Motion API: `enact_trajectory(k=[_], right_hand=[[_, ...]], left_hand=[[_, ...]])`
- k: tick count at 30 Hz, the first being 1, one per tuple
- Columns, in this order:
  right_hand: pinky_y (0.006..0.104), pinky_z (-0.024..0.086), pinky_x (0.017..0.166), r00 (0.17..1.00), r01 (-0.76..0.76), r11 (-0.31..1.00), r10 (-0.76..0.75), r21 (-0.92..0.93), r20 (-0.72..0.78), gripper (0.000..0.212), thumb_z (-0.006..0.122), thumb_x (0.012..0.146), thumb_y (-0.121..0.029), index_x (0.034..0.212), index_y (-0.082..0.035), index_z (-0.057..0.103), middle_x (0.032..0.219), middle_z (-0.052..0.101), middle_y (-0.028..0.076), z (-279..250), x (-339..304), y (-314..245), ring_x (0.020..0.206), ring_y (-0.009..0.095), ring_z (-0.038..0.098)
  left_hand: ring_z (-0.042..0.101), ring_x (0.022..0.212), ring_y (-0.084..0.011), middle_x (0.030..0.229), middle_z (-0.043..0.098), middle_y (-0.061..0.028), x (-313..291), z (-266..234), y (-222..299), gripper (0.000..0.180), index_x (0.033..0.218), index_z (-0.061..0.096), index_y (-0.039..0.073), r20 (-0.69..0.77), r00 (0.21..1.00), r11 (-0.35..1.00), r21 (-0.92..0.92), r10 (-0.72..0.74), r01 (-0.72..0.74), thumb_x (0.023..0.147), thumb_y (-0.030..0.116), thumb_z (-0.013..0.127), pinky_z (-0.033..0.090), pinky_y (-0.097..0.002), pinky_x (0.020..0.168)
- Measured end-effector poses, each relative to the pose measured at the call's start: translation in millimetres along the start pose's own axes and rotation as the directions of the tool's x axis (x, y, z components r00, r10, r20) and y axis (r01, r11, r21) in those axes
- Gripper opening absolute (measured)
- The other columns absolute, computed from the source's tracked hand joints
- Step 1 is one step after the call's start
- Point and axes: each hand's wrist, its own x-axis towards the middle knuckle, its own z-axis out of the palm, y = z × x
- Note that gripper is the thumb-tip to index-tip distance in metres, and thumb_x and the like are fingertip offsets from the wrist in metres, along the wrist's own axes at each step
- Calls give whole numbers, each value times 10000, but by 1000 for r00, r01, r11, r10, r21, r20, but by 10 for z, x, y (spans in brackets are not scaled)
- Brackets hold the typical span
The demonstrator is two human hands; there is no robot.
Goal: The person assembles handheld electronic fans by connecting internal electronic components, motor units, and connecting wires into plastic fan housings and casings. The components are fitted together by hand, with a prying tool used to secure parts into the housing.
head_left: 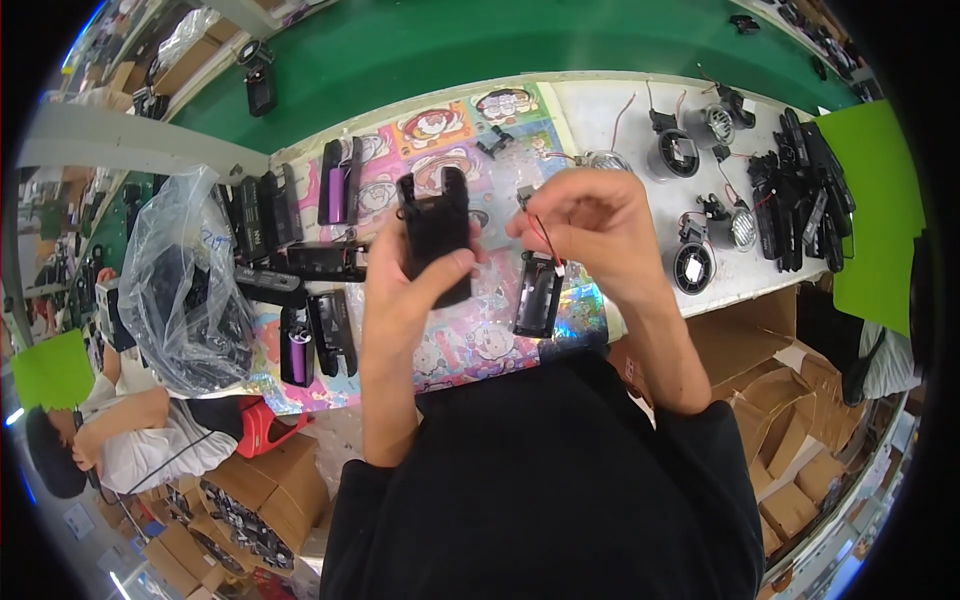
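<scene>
My left hand [398,290] is closed round a black plastic housing [437,225], held upright above the mat with the thumb across its front. To the right, my right hand [605,225] is raised with its fingers pinched on a small wired part [526,197]. From that part hang thin red and black wires [541,232], ending in a small white connector [560,270]. Below the right hand an open black shell [537,305] lies on the colourful printed mat [490,345]. A small black bracket [494,141] sits farther back.
Black shells with purple battery cells [336,190] lie left, beside a clear plastic bag [185,290] of dark parts. On the right stand several round fan units [690,267] with wires and a pile of black housings [795,200]. Another person [150,440] sits at far left.
</scene>
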Motion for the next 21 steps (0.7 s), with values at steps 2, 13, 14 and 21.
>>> enact_trajectory(k=[2,13,14,21], right_hand=[[241,501,667,995,99,994,-98,51,-11,167,682,765,60,930,40,669,908,642,108,57,-58,92,790,141,615],[236,513,607,981,101,993,-90,54,-173,232,746,765,-102,913,-11,591,831,639,133,226,-184,182,689,151,613],[241,523,623,972,121,992,-114,21,-205,258,749,765,-113,932,0,587,815,657,143,245,-183,176,702,161,634],[277,544,685,972,68,984,-102,-163,-212,123,689,774,30,886,-15,667,881,678,116,313,-216,39,782,214,670]], left_hand=[[623,852,-176,972,620,-121,-104,48,14,449,1168,465,-25,30,999,1000,-26,16,-15,768,38,658,499,-297,766],[616,833,-200,1009,596,-160,-275,281,36,570,1271,384,-45,38,998,987,-156,40,-34,881,354,506,497,-295,745],[616,833,-200,1009,596,-160,-277,284,34,570,1271,384,-45,38,999,987,-154,39,-33,881,354,506,497,-295,745],[619,885,-225,1077,588,-172,-309,270,-6,546,1268,400,-43,20,999,980,-194,47,-42,937,389,363,501,-328,783]])
